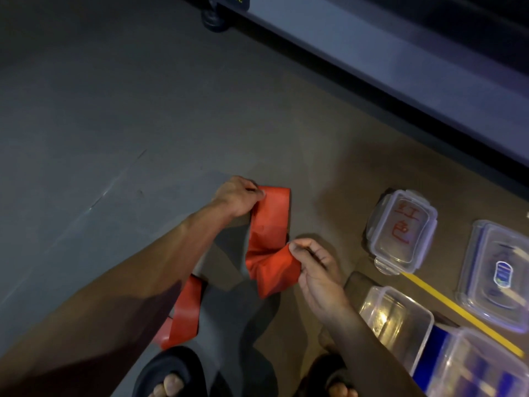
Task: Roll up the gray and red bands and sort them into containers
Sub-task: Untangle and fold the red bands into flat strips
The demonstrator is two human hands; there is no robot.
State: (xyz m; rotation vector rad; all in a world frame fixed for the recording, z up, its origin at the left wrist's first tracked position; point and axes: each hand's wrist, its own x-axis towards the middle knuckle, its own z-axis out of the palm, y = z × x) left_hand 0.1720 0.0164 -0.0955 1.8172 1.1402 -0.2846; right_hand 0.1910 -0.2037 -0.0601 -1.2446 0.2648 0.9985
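I am observing both hands working one red band point(269, 239) above a gray floor point(100, 124). The left hand point(237, 199) is pinching the band's far end between thumb and fingers. The right hand point(315, 270) is pinching a nearer fold, fingers curled around the fabric. The band is sagging between the two grips, and a further red length point(186, 313) is trailing down beside the left forearm toward a black sandal point(166, 371). To the right, a clear lid with red handwriting point(400, 230) is lying flat, a second lid with a blue label point(498, 273) just beyond it. An open clear container point(398, 316) is standing beside the right wrist, touching a yellow strip point(458, 308).
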